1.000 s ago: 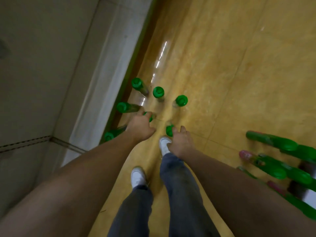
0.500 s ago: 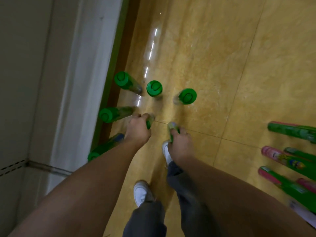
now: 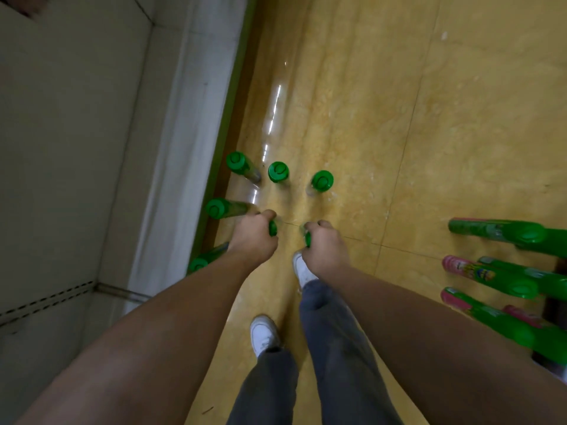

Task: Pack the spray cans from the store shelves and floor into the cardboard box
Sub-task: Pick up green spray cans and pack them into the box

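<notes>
1. Left can (image 3: pixel 272 228) and right can (image 3: pixel 307 239) are low by the feet, at the floor (image 3: pixel 399 118). Can't tell if they're off it yet.
2. A second ago the left hand (image 3: pixel 254 237) and right hand (image 3: pixel 325 245) were just landing on the caps. Now each is curled tight round its can, so the grab looks done and the lift is next imo.
3. Five standing cans (image 3: pixel 278 171) wait around them, and the side cans (image 3: pixel 521 234) lie off right. The box isn't in view.

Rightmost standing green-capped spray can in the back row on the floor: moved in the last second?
No. The green-capped spray can stands in the same spot beyond the floor tile seam, the gap to it unchanged.
</notes>
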A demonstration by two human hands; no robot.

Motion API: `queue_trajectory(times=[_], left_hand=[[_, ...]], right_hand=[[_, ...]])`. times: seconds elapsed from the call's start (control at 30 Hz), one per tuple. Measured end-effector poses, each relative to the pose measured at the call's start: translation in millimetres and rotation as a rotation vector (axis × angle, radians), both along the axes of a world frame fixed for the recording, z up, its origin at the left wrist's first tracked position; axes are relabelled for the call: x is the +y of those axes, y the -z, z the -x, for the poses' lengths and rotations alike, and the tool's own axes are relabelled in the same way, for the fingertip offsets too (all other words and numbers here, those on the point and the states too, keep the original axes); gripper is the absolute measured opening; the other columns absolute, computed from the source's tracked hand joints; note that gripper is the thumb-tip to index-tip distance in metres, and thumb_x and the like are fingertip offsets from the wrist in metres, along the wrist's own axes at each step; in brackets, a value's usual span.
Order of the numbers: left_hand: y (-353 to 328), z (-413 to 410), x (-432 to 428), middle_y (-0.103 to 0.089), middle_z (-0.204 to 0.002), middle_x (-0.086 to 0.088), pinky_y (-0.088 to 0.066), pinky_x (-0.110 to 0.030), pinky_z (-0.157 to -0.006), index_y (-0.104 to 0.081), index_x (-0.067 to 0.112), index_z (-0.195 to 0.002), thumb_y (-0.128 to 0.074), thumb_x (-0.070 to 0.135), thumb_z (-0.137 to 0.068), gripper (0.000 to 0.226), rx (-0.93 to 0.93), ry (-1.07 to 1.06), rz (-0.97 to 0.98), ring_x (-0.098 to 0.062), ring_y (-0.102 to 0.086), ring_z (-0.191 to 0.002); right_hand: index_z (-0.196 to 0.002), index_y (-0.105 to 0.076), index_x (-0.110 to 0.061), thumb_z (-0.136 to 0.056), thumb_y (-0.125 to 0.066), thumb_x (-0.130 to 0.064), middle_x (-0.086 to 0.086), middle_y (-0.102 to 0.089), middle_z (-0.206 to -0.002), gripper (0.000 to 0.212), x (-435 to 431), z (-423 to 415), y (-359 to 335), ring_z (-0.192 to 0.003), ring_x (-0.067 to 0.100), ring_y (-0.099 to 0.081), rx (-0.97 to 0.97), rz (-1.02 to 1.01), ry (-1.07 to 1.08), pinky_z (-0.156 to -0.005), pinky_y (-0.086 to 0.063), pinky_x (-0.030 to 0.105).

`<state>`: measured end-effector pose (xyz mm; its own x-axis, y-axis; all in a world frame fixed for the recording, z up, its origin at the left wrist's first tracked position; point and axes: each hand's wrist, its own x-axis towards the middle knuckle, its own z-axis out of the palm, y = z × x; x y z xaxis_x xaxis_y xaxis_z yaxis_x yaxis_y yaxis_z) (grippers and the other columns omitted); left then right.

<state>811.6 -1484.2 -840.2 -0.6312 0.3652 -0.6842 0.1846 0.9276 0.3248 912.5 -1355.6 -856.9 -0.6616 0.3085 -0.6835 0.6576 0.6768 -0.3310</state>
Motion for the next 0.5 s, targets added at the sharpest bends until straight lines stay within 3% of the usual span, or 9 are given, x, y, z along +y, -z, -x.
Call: queue_trajectory(times=[0.13, 0.3, 0.43, 0.5], left_hand=[[-69, 2, 4, -0.062, -0.124, -0.012, -0.047, -0.030, -0.077, -0.058, 0.020, -0.139, -0.067, 0.017, -0.089, 0.051, 0.040, 0.052, 0.002, -0.030, -0.062, -0.111], [-161, 3, 10, -0.066, -0.124, -0.010, -0.054, -0.034, -0.089, -0.059, 0.022, -0.139, -0.065, 0.018, -0.088, 0.051, 0.092, 0.141, 0.002, -0.028, -0.063, -0.111], [-238, 6, 15, -0.063, -0.118, -0.005, -0.056, -0.030, -0.073, -0.061, 0.023, -0.134, -0.072, 0.020, -0.086, 0.049, 0.120, 0.139, -0.014, -0.022, -0.062, -0.099], [-281, 6, 17, -0.061, -0.117, -0.003, -0.056, -0.030, -0.076, -0.061, 0.022, -0.133, -0.074, 0.020, -0.086, 0.049, 0.147, 0.152, -0.034, -0.020, -0.060, -0.097]], right_hand=[[-0.131, -0.057, -0.015, -0.089, -0.061, -0.009, 0.014, -0.045, -0.128, 0.042, 6, 9, -71, -0.102, 0.036, -0.060, -0.003, -0.007, -0.061, -0.083, -0.049, 0.036], [-0.135, -0.055, -0.018, -0.091, -0.061, -0.010, 0.014, -0.033, -0.127, 0.045, 9, 9, -163, -0.093, 0.033, -0.063, 0.073, -0.073, -0.079, -0.079, -0.050, 0.033], [-0.130, -0.058, -0.017, -0.092, -0.063, -0.016, 0.016, -0.032, -0.132, 0.037, 10, 5, -238, -0.089, 0.032, -0.064, 0.131, -0.139, -0.097, -0.079, -0.054, 0.034], [-0.129, -0.059, -0.017, -0.092, -0.067, -0.019, 0.015, -0.031, -0.134, 0.038, 12, 4, -279, -0.087, 0.030, -0.061, 0.147, -0.163, -0.084, -0.079, -0.057, 0.037]])
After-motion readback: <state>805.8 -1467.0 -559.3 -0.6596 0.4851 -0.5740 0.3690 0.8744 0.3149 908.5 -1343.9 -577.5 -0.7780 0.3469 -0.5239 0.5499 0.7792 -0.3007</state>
